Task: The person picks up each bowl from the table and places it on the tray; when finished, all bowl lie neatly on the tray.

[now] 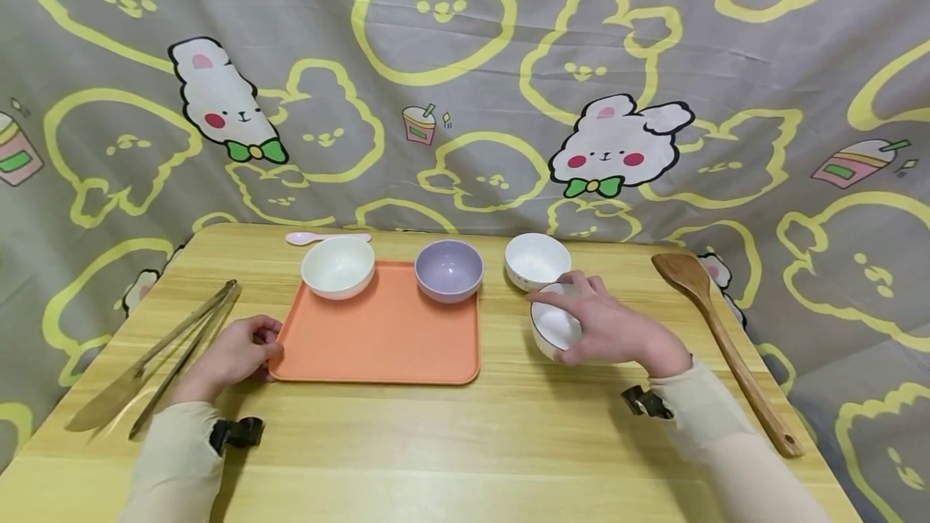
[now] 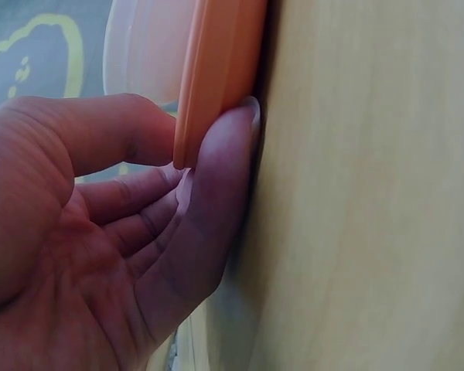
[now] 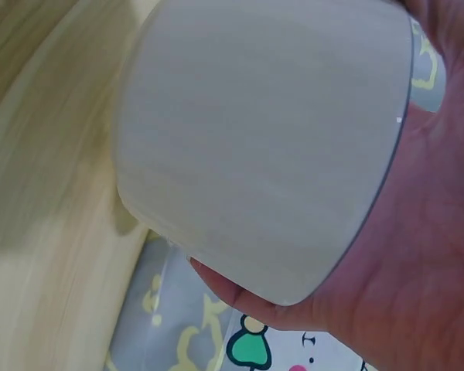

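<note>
My left hand [image 1: 236, 353] pinches the left rim of an orange tray [image 1: 378, 345]. In the left wrist view the thumb and a finger [image 2: 131, 135] lie on either side of the tray's edge [image 2: 220, 77], close to the tabletop. My right hand [image 1: 613, 325] grips a white bowl [image 1: 555, 325] with a thin dark rim, tilted so that its opening faces the palm. The right wrist view is mostly filled by this bowl's plain outer side [image 3: 255, 147]. Another white bowl [image 1: 538, 261] stands just behind it.
A cream-white bowl [image 1: 337, 269] and a purple bowl [image 1: 449, 271] sit at the tray's back corners. Behind them lies a small pink spoon [image 1: 305, 239]. Tongs [image 1: 163, 353] lie left of the tray, a wooden spatula [image 1: 719, 337] along the right side. A patterned curtain [image 1: 465, 87] hangs behind the table.
</note>
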Available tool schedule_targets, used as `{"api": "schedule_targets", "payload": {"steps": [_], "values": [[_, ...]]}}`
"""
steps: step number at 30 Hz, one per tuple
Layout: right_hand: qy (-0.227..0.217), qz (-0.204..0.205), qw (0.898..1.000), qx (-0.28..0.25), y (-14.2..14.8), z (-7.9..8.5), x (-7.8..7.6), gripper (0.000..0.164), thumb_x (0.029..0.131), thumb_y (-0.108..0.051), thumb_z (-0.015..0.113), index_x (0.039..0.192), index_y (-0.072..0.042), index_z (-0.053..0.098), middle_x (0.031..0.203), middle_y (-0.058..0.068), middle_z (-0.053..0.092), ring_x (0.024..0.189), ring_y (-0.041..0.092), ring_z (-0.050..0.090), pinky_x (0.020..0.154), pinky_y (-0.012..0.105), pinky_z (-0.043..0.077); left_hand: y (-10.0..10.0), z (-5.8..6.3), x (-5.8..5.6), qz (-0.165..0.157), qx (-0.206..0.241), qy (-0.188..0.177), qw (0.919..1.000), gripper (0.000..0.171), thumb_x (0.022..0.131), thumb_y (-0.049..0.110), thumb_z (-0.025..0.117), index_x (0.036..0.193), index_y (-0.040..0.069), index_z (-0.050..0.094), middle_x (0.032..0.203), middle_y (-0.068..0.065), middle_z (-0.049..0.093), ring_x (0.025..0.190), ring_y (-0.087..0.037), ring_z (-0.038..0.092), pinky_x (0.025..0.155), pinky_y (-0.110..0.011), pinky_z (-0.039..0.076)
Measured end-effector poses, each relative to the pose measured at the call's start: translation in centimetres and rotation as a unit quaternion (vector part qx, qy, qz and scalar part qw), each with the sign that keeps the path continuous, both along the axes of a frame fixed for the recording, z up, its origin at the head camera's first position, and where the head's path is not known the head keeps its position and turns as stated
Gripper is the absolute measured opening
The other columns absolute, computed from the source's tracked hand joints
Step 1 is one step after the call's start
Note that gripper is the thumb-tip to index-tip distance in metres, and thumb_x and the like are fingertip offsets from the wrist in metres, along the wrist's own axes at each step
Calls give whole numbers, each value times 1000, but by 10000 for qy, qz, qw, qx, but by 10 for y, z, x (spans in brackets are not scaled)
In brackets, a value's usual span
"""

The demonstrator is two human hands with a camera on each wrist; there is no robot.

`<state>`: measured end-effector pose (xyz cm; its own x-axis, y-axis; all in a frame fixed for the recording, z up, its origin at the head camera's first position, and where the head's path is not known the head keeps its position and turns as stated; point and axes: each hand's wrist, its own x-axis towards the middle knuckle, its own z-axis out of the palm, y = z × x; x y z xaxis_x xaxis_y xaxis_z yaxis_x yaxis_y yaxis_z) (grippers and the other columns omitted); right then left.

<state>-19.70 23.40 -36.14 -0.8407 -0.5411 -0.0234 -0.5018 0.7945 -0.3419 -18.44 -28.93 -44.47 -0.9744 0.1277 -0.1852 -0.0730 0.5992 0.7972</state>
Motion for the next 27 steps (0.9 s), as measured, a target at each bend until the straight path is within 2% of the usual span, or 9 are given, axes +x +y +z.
{"api": "schedule_targets", "payload": {"steps": [9, 17, 24, 27], "values": [[48, 354, 9993, 70, -17, -1, 7, 77, 65, -29, 84, 137, -32, 56, 139, 20, 35, 114, 37, 37, 77, 44, 49, -1, -2, 0, 47, -38, -27, 10000, 32, 88, -2, 57, 116, -15, 51, 87, -14, 53, 64, -25, 61, 53, -37, 57], [86, 761, 9969, 158, -38, -1, 7, 77, 66, -31, 84, 138, -31, 56, 143, 17, 34, 125, 39, 32, 84, 51, 49, -2, 1, -1, 42, -96, -7, 9999, 33, 87, -2, 57, 116, -15, 51, 87, -14, 53, 65, -24, 60, 53, -36, 57], [63, 1115, 9933, 305, -56, -1, 9, 79, 64, -27, 84, 138, -29, 55, 141, 19, 34, 128, 41, 30, 91, 61, 41, 0, 1, -2, 25, -61, -39, 10000, 32, 86, -2, 58, 115, -15, 51, 86, -14, 53, 63, -24, 60, 53, -36, 57], [104, 1221, 9920, 307, -63, -1, 9, 77, 64, -27, 83, 136, -30, 56, 140, 18, 36, 125, 39, 31, 90, 58, 41, 1, 0, -2, 50, -67, -46, 10000, 32, 86, -2, 58, 115, -14, 51, 86, -14, 53, 64, -24, 60, 53, -36, 57]]}}
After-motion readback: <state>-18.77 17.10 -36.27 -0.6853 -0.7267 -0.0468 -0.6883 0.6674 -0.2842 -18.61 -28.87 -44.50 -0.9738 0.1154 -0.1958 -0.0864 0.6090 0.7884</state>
